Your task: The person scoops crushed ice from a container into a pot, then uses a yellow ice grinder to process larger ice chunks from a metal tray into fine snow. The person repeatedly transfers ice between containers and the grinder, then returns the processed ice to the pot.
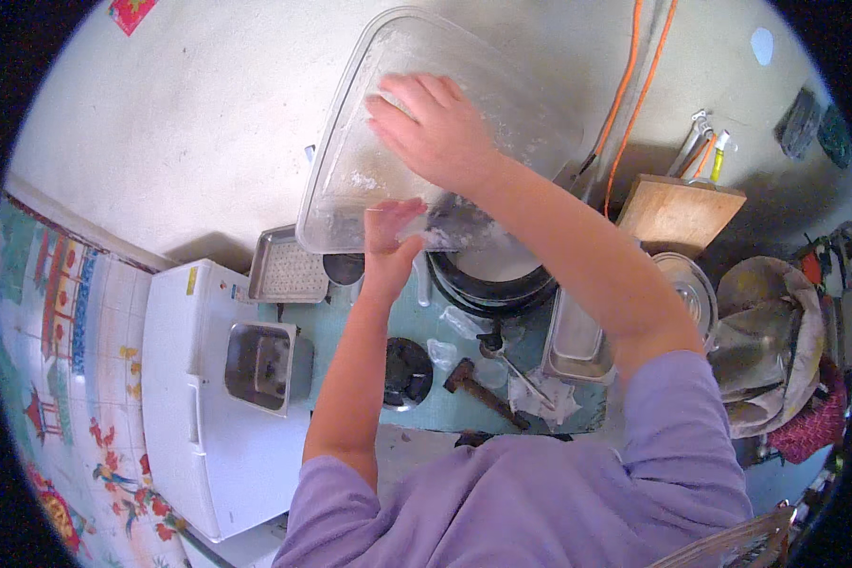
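Note:
A translucent plastic box (341, 153), streaked with white powder inside, is tilted up against the wall side. My left hand (390, 231) grips its lower edge, thumb on the near side. Flat against the powdery inner surface lies my right hand (440, 131), slightly blurred, fingers a little apart and holding nothing. Under the box's lower edge stands a round black-rimmed vessel (497, 290) with white contents, partly hidden by the box and my right forearm.
A hammer (486, 394), a round black lid or dish (407, 373) and metal trays (582, 341) lie on the green table. A perforated tray (291, 266) stands behind. Left is a white chest freezer (238, 454); right, a wooden cutting board (681, 213). Orange cords (623, 85) hang nearby.

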Available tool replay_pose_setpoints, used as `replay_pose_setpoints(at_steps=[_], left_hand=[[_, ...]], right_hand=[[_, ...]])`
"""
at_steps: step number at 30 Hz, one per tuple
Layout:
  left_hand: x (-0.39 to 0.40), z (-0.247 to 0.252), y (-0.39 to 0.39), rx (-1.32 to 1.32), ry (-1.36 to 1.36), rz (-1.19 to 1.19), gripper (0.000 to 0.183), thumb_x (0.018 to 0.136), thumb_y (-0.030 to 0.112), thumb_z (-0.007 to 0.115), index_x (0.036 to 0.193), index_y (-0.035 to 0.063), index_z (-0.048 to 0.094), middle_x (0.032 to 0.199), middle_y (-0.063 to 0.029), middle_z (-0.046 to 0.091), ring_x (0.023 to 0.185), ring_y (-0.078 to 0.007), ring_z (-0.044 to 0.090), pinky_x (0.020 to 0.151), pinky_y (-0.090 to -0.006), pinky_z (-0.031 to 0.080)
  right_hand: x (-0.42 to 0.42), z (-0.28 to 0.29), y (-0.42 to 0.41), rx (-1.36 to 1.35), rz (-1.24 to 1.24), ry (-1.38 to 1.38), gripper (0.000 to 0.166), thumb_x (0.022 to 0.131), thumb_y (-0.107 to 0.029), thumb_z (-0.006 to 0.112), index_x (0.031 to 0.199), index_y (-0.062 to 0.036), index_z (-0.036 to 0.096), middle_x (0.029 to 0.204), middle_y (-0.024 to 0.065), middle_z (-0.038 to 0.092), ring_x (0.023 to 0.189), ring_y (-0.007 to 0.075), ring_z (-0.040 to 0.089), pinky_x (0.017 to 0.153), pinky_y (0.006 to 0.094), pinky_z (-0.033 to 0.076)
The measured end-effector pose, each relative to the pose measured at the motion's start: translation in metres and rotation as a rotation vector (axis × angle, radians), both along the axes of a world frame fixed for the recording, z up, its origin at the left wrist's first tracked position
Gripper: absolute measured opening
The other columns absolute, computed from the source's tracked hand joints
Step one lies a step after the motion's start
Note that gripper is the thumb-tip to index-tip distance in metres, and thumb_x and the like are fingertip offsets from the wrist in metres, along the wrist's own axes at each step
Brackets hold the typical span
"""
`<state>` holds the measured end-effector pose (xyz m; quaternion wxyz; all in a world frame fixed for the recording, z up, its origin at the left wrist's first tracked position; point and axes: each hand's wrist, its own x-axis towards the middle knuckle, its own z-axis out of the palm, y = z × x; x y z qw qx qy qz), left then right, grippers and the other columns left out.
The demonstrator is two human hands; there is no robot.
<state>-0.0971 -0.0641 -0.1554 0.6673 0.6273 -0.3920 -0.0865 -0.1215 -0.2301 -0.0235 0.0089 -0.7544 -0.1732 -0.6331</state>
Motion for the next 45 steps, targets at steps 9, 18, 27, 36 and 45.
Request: replay_pose_setpoints(at_steps=[9, 18, 27, 36, 45], left_hand=[[0.000, -0.005, -0.003, -0.098, 0.150, -0.014, 0.058, 0.066, -0.016, 0.051, 0.117, 0.0050, 0.035, 0.123, -0.0149, 0.052, 0.118, -0.0262, 0.052, 0.097, -0.0356, 0.043], [0.003, -0.018, 0.005, -0.012, 0.183, 0.038, 0.062, 0.071, -0.008, 0.058, 0.127, 0.0069, 0.036, 0.125, -0.0090, 0.048, 0.116, -0.0208, 0.050, 0.093, -0.0358, 0.046], [-0.001, -0.001, 0.006, 0.013, 0.036, -0.094, 0.065, 0.070, -0.014, 0.057, 0.126, 0.0052, 0.032, 0.129, -0.0117, 0.045, 0.124, -0.0233, 0.044, 0.099, -0.0348, 0.041], [-0.004, 0.011, 0.013, -0.207, 0.467, -0.289, 0.051, 0.078, -0.002, 0.056, 0.125, 0.0098, 0.038, 0.136, -0.0154, 0.042, 0.124, -0.0293, 0.045, 0.089, -0.0484, 0.051], [-0.016, 0.005, 0.006, -0.186, 0.445, -0.106, 0.042, 0.083, 0.003, 0.050, 0.123, 0.0076, 0.039, 0.133, -0.0187, 0.045, 0.125, -0.0325, 0.044, 0.082, -0.0539, 0.055]], right_hand=[[-0.029, -0.162, -0.023, -0.435, -0.193, 0.981, 0.021, 0.077, -0.023, 0.057, 0.090, -0.0087, 0.063, 0.091, 0.0071, 0.061, 0.087, 0.0255, 0.061, 0.067, 0.0393, 0.048], [-0.005, -0.037, 0.036, -0.248, 0.302, 0.380, 0.023, 0.069, -0.014, 0.062, 0.090, -0.0069, 0.056, 0.104, 0.0104, 0.057, 0.093, 0.0265, 0.057, 0.081, 0.0383, 0.048], [-0.054, -0.116, -0.019, -0.144, 0.158, 1.080, 0.020, 0.076, -0.014, 0.057, 0.094, -0.0064, 0.056, 0.101, 0.0141, 0.058, 0.099, 0.0337, 0.056, 0.084, 0.0418, 0.045], [-0.048, -0.145, -0.005, -0.014, 0.197, 0.939, 0.017, 0.074, -0.013, 0.059, 0.090, -0.0076, 0.055, 0.096, 0.0123, 0.055, 0.097, 0.0326, 0.053, 0.082, 0.0425, 0.045], [-0.030, -0.076, -0.053, 0.161, -0.282, 0.157, 0.019, 0.074, -0.013, 0.061, 0.091, -0.0072, 0.058, 0.096, 0.0129, 0.055, 0.084, 0.0321, 0.054, 0.076, 0.0440, 0.044]])
